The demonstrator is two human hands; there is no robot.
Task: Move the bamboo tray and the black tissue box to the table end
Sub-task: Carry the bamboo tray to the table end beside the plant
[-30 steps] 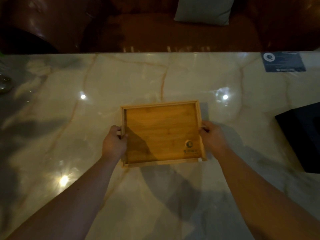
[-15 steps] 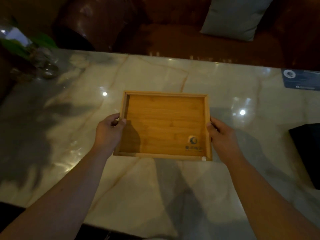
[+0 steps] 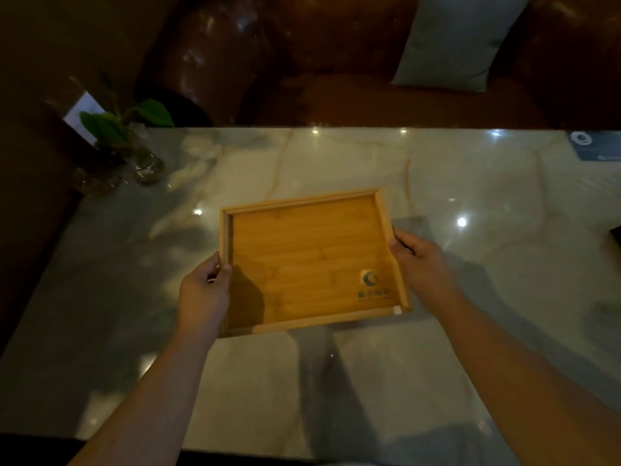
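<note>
A glossy marble table [image 3: 336,381] is seen. Glass vases with a green plant [image 3: 134,156] are set at its far left corner; a dark card [image 3: 594,146] lies at its far right edge.

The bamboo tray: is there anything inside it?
Nothing lies inside the bamboo tray; only a printed logo shows on its floor. The left hand shades one near corner, so that patch is unclear.

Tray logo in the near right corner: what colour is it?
Dark blue-grey with a pale patch, on the logo of the tray; head view.
</note>
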